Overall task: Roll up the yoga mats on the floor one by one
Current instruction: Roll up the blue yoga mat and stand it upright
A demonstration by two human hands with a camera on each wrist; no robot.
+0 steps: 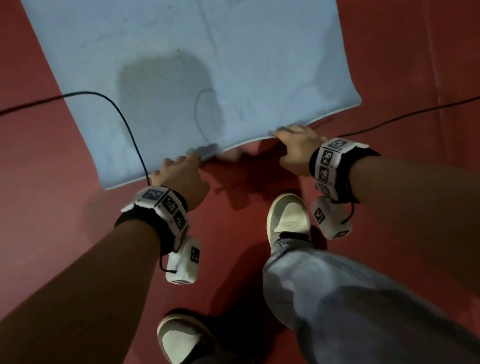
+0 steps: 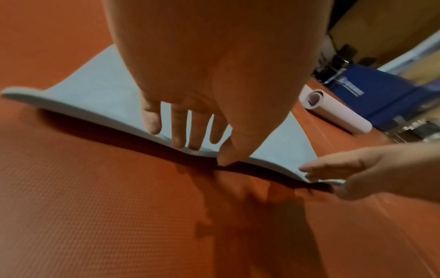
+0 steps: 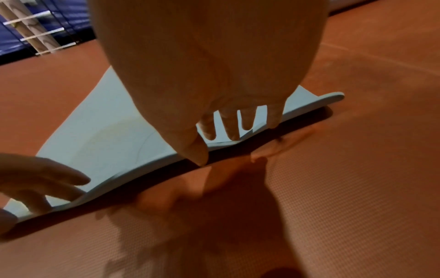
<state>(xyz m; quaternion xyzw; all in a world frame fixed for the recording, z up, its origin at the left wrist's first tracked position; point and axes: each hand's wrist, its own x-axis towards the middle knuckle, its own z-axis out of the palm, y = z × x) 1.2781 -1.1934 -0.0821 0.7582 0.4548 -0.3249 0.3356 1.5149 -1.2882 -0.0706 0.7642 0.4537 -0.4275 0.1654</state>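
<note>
Both hands had the near edge of the flat light-blue foam yoga mat pinched, fingers on top w/ thumbs under. Left hand and right hand had it lifted a bit off the red textured floor.

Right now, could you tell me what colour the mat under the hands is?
The mat is light blue, seen best in the head view.

Dim indoor light from above and behind casts soft dark shadows on the blue mat and red floor. Motion blur softens all views. Wide-angle distortion bends the edges.
</note>
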